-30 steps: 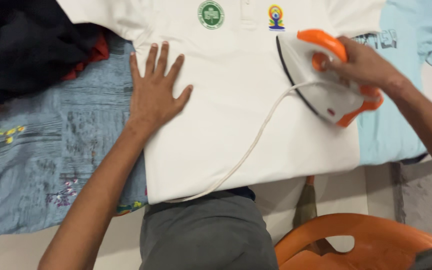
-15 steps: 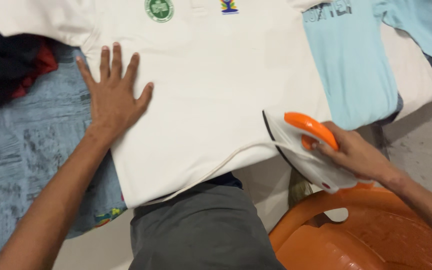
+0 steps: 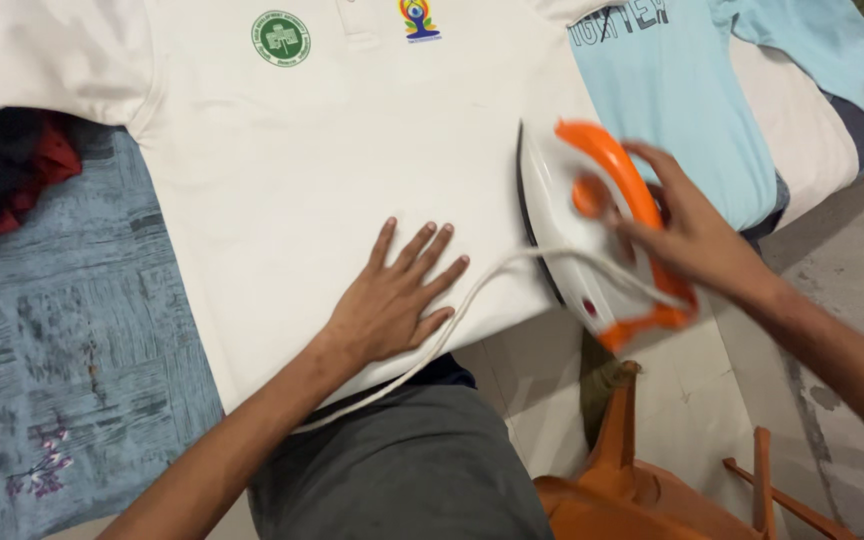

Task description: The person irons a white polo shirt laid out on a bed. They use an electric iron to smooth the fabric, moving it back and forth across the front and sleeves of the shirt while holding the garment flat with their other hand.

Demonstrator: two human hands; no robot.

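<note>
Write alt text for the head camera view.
A person's right hand grips a white and orange iron at the right edge of a white polo shirt while the left hand lies flat on it. The iron's cord trails beside the left hand.

I count 1 iron (image 3: 592, 250), 1 cord (image 3: 472, 300), 1 white shirt (image 3: 302, 170) bearing 2 badges (image 3: 281, 38), 1 light-blue shirt (image 3: 682, 100), 1 orange chair (image 3: 632, 480), and 2 hands (image 3: 387, 300).
</note>
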